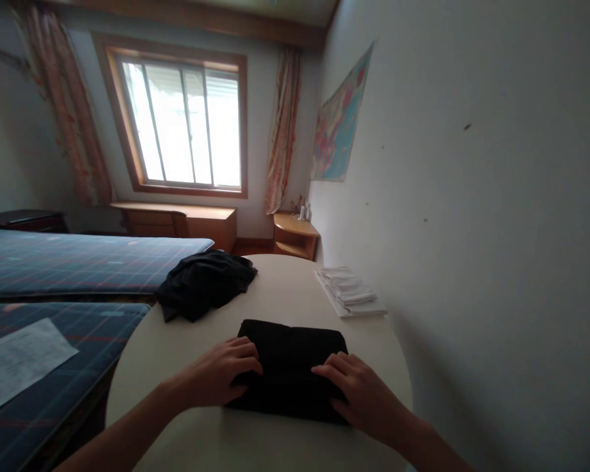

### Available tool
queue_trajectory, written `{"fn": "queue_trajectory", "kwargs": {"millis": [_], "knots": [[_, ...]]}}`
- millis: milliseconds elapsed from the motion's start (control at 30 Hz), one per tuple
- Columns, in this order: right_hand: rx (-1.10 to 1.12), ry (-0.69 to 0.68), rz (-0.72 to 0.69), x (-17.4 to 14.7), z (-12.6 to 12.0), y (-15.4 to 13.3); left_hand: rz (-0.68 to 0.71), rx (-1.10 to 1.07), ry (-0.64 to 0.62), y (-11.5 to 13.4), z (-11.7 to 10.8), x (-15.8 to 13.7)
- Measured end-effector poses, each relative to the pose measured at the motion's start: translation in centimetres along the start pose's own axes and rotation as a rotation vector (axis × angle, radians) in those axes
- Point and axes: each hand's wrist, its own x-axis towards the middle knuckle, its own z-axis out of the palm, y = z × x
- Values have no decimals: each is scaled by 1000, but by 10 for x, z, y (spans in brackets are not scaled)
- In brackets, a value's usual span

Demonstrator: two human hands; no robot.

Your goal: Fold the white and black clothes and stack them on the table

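Observation:
A black garment (288, 373), folded into a compact rectangle, lies flat on the pale round-ended table (177, 432) in front of me. My left hand (223, 373) grips its left edge, the fingers curled over the top and the thumb lower down at the side. At the right edge, my right hand (351, 390) has its fingers bent over the fabric in the same way, thumb near the lower corner. The fingertips press into the dark cloth, so their exact hold is partly hidden. Beyond the left hand is a crumpled black garment (206, 278), loosely heaped.
A stack of white papers (347, 292) sits at the table's right side, by the white wall (496, 262). Two plaid mattresses (78, 262) are on the left, one bearing a printed sheet (24, 360). Wooden furniture (209, 226) stands under the window (181, 124).

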Motion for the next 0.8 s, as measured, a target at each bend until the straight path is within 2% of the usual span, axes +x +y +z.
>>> {"fn": "queue_trajectory", "kwargs": {"millis": [267,433,533,633,667,733,800], "knots": [[57,-13,35,-15,29,2,-38,-50,-19,3,18,-10],[125,1,-27,-20,26,3,-30,-171,-7,5,14,-11],[268,34,-60,-18,18,13,-104,-284,173,-17,12,-7],[365,268,65,-12,17,40,-315,-346,467,-56,18,0],[360,374,130,-9,19,52,-376,-366,494,-70,21,3],[342,481,267,-4,23,77,-411,-437,406,-91,28,5],[367,444,320,1,27,97,-396,-499,270,-102,34,6]]}}
